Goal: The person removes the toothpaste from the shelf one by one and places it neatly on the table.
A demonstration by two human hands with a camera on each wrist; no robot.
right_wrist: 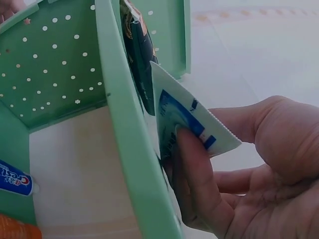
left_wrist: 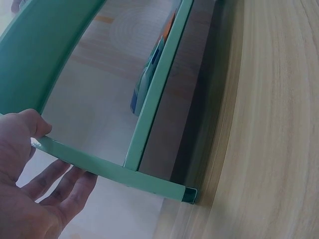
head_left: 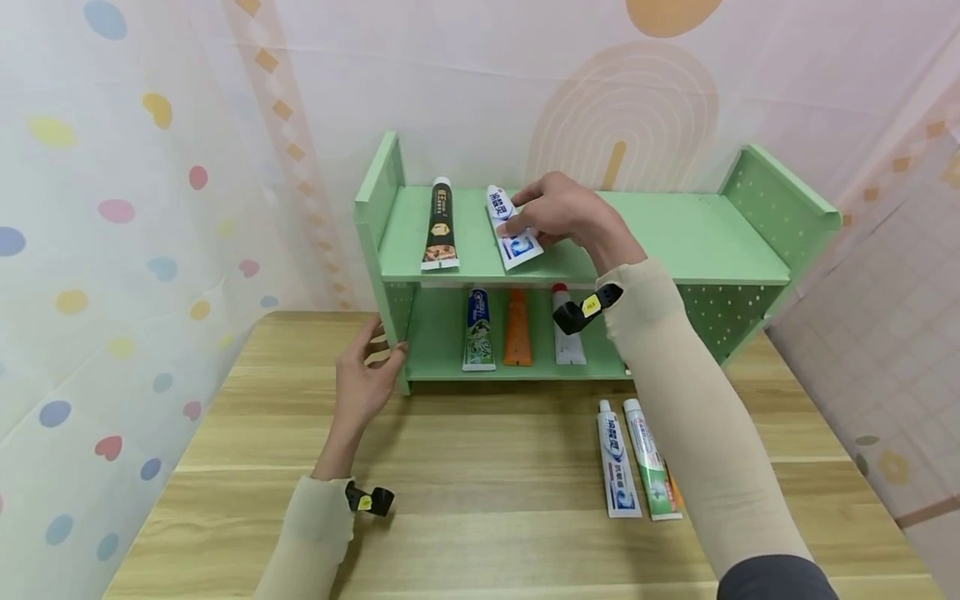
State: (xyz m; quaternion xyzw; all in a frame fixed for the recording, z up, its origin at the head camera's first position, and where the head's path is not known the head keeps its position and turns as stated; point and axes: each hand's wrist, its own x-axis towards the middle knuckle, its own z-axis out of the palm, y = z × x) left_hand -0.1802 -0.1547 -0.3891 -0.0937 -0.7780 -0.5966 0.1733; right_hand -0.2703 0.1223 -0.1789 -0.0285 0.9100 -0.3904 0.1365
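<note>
My right hand (head_left: 562, 208) pinches a white and blue toothpaste tube (head_left: 517, 243) over the upper board of a green two-tier shelf (head_left: 675, 229). In the right wrist view the tube's crimped end (right_wrist: 192, 117) sticks out from between thumb and fingers, tilted up from the board. A black toothpaste tube (head_left: 441, 221) lies on the same board, to the left. My left hand (head_left: 365, 375) holds the shelf's left side panel; the left wrist view shows the thumb over the panel's edge (left_wrist: 109, 167) and the fingers on its outer side.
On the lower board lie a blue-green tube (head_left: 478, 329), an orange tube (head_left: 517, 329) and a red-capped white tube (head_left: 568, 346). In front, on the wooden table (head_left: 480, 483), are a white-blue tube (head_left: 617, 467), a white-green tube (head_left: 651, 458) and an orange item partly behind the right sleeve.
</note>
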